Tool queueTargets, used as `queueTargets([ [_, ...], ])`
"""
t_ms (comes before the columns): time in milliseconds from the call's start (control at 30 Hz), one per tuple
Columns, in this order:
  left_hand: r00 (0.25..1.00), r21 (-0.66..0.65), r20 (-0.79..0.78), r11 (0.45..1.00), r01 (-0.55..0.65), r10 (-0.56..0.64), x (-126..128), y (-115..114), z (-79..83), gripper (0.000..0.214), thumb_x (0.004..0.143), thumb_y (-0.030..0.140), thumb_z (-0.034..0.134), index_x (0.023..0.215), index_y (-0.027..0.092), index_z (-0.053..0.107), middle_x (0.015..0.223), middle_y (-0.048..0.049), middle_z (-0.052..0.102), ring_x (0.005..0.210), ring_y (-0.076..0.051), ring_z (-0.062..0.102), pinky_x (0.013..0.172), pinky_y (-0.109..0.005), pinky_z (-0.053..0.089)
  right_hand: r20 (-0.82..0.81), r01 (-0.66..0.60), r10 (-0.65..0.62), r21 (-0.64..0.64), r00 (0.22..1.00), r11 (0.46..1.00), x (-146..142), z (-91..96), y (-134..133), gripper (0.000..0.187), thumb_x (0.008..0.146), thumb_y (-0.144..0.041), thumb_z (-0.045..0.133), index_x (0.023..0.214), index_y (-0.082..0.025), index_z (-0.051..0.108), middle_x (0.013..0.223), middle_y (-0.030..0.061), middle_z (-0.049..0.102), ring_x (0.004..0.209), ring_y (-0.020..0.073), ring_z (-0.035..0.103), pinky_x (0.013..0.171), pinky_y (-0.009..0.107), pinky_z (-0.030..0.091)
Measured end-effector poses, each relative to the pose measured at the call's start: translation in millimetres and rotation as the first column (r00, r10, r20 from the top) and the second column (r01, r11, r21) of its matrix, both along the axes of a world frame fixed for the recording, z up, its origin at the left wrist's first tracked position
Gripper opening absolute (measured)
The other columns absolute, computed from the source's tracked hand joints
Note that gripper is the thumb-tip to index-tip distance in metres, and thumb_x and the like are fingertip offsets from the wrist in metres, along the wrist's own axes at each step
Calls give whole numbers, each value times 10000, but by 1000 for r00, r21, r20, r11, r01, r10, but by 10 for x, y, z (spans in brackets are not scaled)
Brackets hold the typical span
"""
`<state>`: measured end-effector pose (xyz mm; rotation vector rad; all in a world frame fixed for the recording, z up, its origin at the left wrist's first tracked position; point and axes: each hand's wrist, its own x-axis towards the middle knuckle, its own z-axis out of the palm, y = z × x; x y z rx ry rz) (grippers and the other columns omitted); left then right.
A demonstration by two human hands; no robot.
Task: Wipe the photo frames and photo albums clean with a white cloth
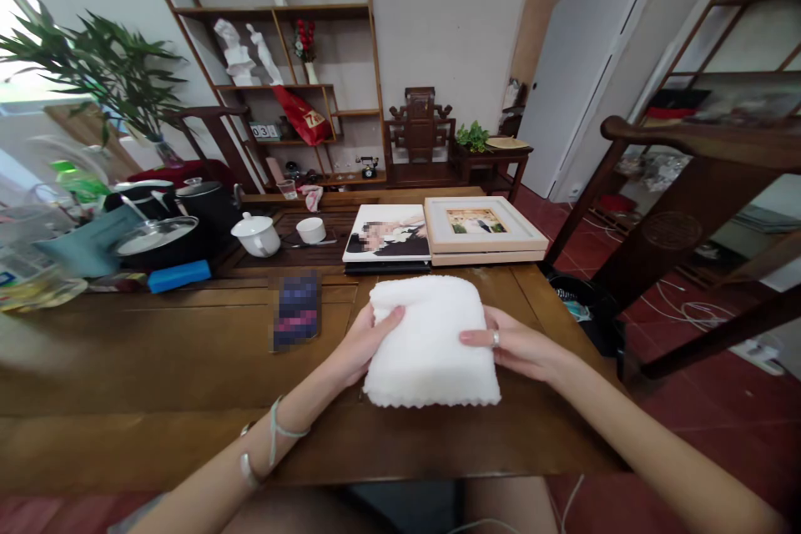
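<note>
Over table (168,367), arms (601,392) forward, fingers (479,338) flanking cloth (431,350)

We are observing a wide passable lane across the left tabletop (156,367), on the near side of the blue block (179,276) and pixelated dark item (297,309). Beyond the white cloth (431,342), the photo panel (400,225) and picture frame (479,221) are obstructing forward passage; the chair (663,225) is limiting clearance at right.
</note>
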<state>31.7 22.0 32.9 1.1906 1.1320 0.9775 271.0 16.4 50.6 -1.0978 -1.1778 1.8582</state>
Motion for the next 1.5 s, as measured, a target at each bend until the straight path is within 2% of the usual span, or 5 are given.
queueTargets([
  [500,852,171,-397,884,435,-342,-478,-107,397,411,844,394,629,1133,234,384,1041,-23,578,885,-166,586,722,-258,489,175,-422,413,20,894,906,-435,71,340,550,622,-261,815,1142,-203,644,1062,61,722,909,215,689,719,292,568],
  [800,552,457,-815,781,425,177,-477,-273,237,266,929,197,410,1094,235,615,1390,-116,455,1292,-320,408,1066,-543,314,232,63,-87,109,969,992,-854,-238,184,819,738,-329,701,1450,-288,297,1485,85,407,1260,264,492,995,392,466],
  [967,455,355,-887,749,560,80,-377,-641,174,1012,656,475,781,1491,241,260,1539,-189,276,1391,-407,287,1073,-552,330,90,41,-36,-49,995,998,-935,-205,84,846,769,-340,660,1479,-370,201,1435,70,467,1115,259,599,911,420,517],
  [1233,405,484,-858,764,427,317,-474,-599,-112,782,619,-6,462,1378,179,424,1460,-130,450,1316,-288,461,1013,-411,470,172,-259,247,51,953,964,-724,-23,402,471,883,-491,465,1255,-214,548,820,68,709,707,221,672,677,391,546],
  [1500,440,458,-856,793,403,271,-307,-651,-226,765,520,-9,482,1261,169,545,1431,-123,489,1372,-341,373,1112,-534,334,679,-620,-469,724,564,303,-1017,104,1461,496,797,-150,555,1286,-74,521,1313,204,554,1276,336,410,1072,489,319],
])
